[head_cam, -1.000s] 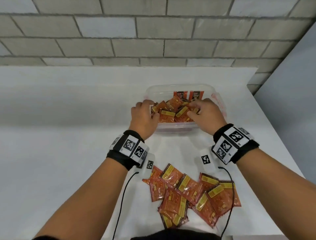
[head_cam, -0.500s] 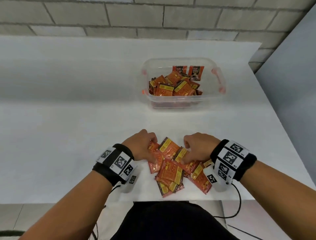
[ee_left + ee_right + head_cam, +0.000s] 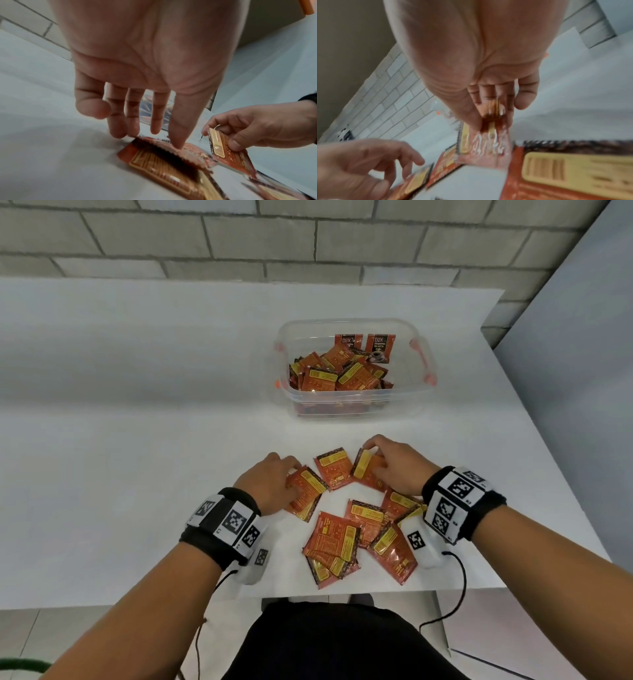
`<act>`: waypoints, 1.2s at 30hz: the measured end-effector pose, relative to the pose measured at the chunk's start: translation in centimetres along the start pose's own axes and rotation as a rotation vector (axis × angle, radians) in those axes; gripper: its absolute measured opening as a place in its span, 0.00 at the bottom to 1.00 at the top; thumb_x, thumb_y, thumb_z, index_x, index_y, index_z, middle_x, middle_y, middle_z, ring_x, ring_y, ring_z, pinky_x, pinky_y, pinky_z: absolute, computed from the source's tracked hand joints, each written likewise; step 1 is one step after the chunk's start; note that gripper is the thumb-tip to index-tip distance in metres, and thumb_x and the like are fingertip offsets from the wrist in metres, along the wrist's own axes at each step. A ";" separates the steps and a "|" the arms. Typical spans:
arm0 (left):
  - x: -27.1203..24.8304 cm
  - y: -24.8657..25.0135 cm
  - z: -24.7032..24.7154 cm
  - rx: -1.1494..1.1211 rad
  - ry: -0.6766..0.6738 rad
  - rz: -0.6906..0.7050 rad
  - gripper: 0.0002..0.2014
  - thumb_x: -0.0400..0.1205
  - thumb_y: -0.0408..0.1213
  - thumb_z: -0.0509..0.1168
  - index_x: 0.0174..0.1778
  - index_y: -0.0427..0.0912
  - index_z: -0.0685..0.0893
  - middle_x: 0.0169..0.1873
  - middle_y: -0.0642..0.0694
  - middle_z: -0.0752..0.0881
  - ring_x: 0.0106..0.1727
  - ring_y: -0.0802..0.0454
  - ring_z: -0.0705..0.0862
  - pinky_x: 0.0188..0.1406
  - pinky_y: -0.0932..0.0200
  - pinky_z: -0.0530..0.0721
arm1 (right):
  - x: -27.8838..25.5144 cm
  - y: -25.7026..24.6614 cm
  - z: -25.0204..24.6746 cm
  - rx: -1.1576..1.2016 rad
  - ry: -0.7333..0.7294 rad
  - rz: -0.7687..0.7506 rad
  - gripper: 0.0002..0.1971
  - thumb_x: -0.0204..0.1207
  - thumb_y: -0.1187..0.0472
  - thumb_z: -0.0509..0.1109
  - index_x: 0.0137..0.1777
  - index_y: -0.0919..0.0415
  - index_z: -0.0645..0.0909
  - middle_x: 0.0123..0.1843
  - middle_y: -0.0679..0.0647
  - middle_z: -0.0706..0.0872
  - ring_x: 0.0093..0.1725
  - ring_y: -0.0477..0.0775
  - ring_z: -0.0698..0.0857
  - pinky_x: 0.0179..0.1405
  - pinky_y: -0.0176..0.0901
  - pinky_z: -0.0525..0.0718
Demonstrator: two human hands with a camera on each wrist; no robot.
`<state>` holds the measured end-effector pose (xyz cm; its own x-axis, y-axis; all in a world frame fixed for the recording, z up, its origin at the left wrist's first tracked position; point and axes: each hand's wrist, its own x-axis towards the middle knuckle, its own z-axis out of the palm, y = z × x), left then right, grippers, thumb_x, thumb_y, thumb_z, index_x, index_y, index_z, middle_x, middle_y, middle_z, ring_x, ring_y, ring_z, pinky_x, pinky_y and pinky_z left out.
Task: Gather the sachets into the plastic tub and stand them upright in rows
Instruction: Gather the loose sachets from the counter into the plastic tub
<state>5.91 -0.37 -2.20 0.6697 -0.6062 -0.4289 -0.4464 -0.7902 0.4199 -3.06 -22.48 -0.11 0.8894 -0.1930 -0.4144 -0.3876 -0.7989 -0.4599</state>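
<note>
Nearest the bench (image 3: 137,474) edge, loose sachets (image 3: 346,539) lie flat, overlapping. Left hand (image 3: 265,486), fingers straight, presses one sachet (image 3: 306,491); right hand (image 3: 397,467) at 1 o'clock pinches another (image 3: 368,470). Tub (image 3: 404,402) at 12, part-filled, mostly jumbled.

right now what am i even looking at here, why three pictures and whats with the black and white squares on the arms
No machine here: a person works with two bare hands. The wristbands with square markers carry small cameras.

The big picture comes from a camera on the head, looking down at a white table. The other two look along each palm from the wrists.

Orange sachets lie loose near the table's front edge. Farther back, a clear plastic tub holds more, mostly jumbled, with two standing at its far wall.

The right hand pinches one sachet between thumb and fingers, lifted at one end. The left hand has straight fingers pressing another sachet flat on the table.
</note>
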 end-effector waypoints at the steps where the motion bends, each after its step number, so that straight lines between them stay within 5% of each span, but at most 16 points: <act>1: 0.0 0.0 0.1 0.009 -0.007 -0.003 0.27 0.81 0.51 0.65 0.76 0.49 0.70 0.65 0.43 0.74 0.61 0.47 0.78 0.58 0.55 0.79 | -0.3 0.5 -0.4 0.022 0.018 -0.002 0.17 0.81 0.66 0.62 0.69 0.61 0.70 0.51 0.53 0.81 0.47 0.52 0.80 0.36 0.35 0.74; 3: -0.1 -0.1 0.4 0.054 -0.029 -0.003 0.33 0.77 0.58 0.68 0.76 0.50 0.69 0.64 0.44 0.73 0.64 0.47 0.75 0.62 0.50 0.78 | -1.1 1.6 -1.4 0.056 0.042 0.022 0.08 0.82 0.66 0.59 0.59 0.63 0.73 0.41 0.50 0.78 0.42 0.53 0.78 0.31 0.36 0.70; 6: 0.1 0.0 0.8 0.102 -0.042 -0.005 0.38 0.73 0.59 0.72 0.76 0.50 0.68 0.63 0.44 0.72 0.65 0.47 0.72 0.63 0.48 0.78 | -3.0 3.2 -2.2 0.121 0.017 0.050 0.04 0.82 0.65 0.58 0.51 0.58 0.73 0.44 0.55 0.81 0.44 0.54 0.79 0.40 0.44 0.75; 14: 0.3 0.4 0.9 0.092 -0.024 -0.031 0.38 0.72 0.55 0.74 0.76 0.49 0.68 0.62 0.44 0.73 0.62 0.47 0.75 0.60 0.50 0.79 | -4.8 6.8 -1.1 0.210 0.213 0.081 0.08 0.81 0.67 0.62 0.58 0.59 0.74 0.51 0.55 0.84 0.47 0.53 0.81 0.36 0.33 0.74; 18: 0.5 0.3 0.9 0.128 -0.016 -0.012 0.36 0.73 0.56 0.73 0.74 0.49 0.69 0.60 0.46 0.73 0.59 0.49 0.76 0.58 0.52 0.80 | -5.6 9.0 -1.1 0.381 0.382 0.097 0.07 0.80 0.67 0.65 0.54 0.55 0.76 0.50 0.53 0.86 0.43 0.43 0.83 0.39 0.23 0.77; 21: 0.3 0.0 1.1 0.158 -0.019 -0.014 0.34 0.72 0.54 0.74 0.72 0.48 0.72 0.57 0.46 0.75 0.56 0.49 0.78 0.56 0.52 0.81 | -7.0 11.2 -1.5 0.516 0.487 0.102 0.12 0.79 0.68 0.67 0.47 0.47 0.77 0.49 0.52 0.88 0.49 0.55 0.86 0.57 0.53 0.84; 23: 0.1 0.1 0.9 0.174 0.013 -0.022 0.35 0.71 0.53 0.74 0.73 0.49 0.72 0.56 0.46 0.75 0.56 0.49 0.78 0.56 0.51 0.82 | -7.5 11.5 -2.5 0.570 0.511 0.107 0.13 0.78 0.69 0.68 0.47 0.47 0.78 0.50 0.52 0.89 0.51 0.57 0.87 0.60 0.61 0.82; 30: 0.2 1.0 1.0 0.112 -0.016 -0.105 0.49 0.68 0.49 0.78 0.81 0.52 0.56 0.63 0.41 0.75 0.63 0.43 0.77 0.59 0.48 0.82 | -7.4 10.6 -2.4 0.485 0.214 0.034 0.19 0.78 0.77 0.62 0.53 0.49 0.75 0.50 0.55 0.87 0.48 0.58 0.88 0.52 0.55 0.87; 36: 0.0 1.1 0.9 0.102 -0.019 -0.136 0.44 0.66 0.46 0.80 0.75 0.50 0.64 0.58 0.43 0.74 0.57 0.46 0.79 0.57 0.49 0.84 | -6.8 9.1 -1.8 0.162 -0.145 -0.041 0.13 0.75 0.63 0.69 0.55 0.48 0.73 0.46 0.53 0.87 0.40 0.49 0.86 0.39 0.43 0.85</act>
<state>4.91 -1.33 -2.48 0.7172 -0.4935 -0.4921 -0.4105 -0.8697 0.2740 -12.21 -29.46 -0.01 0.8656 -0.0686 -0.4959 -0.3957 -0.7005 -0.5939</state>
